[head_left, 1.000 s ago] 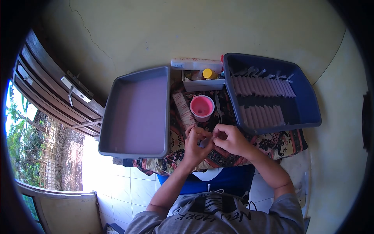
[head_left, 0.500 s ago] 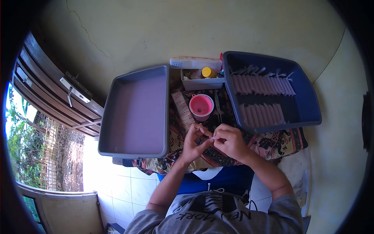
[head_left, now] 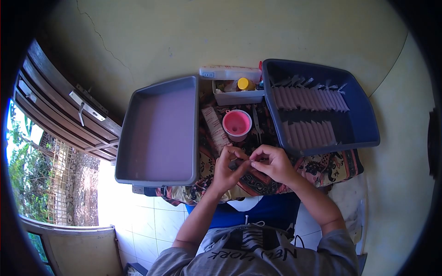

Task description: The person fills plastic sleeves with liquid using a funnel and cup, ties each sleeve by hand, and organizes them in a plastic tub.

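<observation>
Over the patterned cloth, my left hand (head_left: 226, 169) and my right hand (head_left: 272, 164) meet with their fingertips almost touching. Each is closed in a pinch around something small and thin, too faint to make out. Just beyond them stands a pink funnel (head_left: 237, 123) set in a light-coloured container. A long white printed packet (head_left: 215, 128) lies left of the funnel, its near end close to my left fingers. Scissors (head_left: 257, 125) rest on the cloth to the funnel's right.
A grey tub (head_left: 197, 138) of pale purple liquid stands left. In the dark blue tub (head_left: 363, 124) at right lie two rows of filled plastic tubes (head_left: 311, 99). Behind the funnel, a grey box (head_left: 239, 98) holds a yellow-lidded jar (head_left: 244, 83). A patterned cloth (head_left: 336, 168) lies underneath.
My right hand's fingers have loosened and spread a little, with the thumb and index still pinched near my left fingertips. My left hand has barely moved.
</observation>
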Demonstrator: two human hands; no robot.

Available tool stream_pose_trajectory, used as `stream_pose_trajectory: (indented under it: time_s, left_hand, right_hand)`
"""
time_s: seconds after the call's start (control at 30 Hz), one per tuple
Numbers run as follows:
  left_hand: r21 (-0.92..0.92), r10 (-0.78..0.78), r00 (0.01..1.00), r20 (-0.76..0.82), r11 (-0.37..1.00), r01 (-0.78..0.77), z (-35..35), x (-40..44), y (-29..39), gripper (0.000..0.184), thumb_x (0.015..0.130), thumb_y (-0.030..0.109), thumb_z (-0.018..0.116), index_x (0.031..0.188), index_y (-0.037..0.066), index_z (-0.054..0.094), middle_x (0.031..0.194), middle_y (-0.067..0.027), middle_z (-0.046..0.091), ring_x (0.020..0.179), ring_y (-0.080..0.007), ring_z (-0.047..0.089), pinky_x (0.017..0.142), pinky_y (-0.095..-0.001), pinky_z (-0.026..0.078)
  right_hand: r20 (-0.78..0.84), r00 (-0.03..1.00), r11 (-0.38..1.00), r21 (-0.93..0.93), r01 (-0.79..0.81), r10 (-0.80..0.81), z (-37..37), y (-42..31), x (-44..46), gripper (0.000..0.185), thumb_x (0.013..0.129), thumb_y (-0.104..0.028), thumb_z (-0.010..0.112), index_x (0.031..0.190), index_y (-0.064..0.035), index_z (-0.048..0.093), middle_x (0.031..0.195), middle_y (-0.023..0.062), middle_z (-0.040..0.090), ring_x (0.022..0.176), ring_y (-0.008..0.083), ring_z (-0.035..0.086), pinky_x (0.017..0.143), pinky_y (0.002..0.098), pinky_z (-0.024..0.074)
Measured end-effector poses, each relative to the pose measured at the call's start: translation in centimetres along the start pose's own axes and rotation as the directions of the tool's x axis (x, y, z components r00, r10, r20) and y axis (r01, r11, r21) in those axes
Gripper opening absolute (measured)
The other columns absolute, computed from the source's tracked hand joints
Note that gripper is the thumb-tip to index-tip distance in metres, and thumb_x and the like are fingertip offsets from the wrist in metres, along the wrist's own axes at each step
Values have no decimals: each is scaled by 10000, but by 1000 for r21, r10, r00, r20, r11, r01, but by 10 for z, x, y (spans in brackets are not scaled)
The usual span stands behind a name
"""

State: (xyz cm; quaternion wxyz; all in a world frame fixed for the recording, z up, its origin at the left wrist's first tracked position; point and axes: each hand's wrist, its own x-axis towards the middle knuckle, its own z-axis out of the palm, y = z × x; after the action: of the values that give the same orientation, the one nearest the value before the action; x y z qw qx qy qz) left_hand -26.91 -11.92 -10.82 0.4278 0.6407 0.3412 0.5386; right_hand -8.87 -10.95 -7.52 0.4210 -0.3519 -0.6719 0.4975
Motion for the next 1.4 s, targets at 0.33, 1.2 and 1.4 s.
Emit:
stream_pose_trajectory:
  time_s: [0.33, 1.2, 1.4]
  left_hand:
    - [400, 200, 980, -5, 898, -181, 6, 2, 11, 301, 758, 33, 707, 957, 64, 482, 792, -29, 655, 719, -180, 660, 1000, -425, 306]
    - [-333, -371, 929, 8, 875, 352, -6, -2, 22, 301, 821, -10, 669, 1041, 24, 466, 875, -85, 651, 833, -106, 598, 693, -250, 477]
    - [-279, -378, 926, 12, 888, 366, -4, 0, 29, 368, 780, -52, 689, 1065, 17, 467, 877, -88, 639, 838, -109, 588, 655, -231, 469]
  right_hand:
    - [-84, 990, 928, -363, 79, -117, 17, 1, -7, 219, 811, -2, 607, 998, -10, 492, 774, 131, 604, 703, 252, 644, 613, 336, 490]
    - [16, 906, 803, -455, 384, -424, 9, -5, -1, 157, 753, 56, 655, 894, -12, 653, 900, 87, 585, 770, 238, 635, 658, 320, 515]
    - [-74, 903, 821, -454, 347, -423, 13, -1, -4, 174, 746, 54, 666, 906, -6, 637, 865, 98, 590, 739, 232, 638, 649, 315, 514]
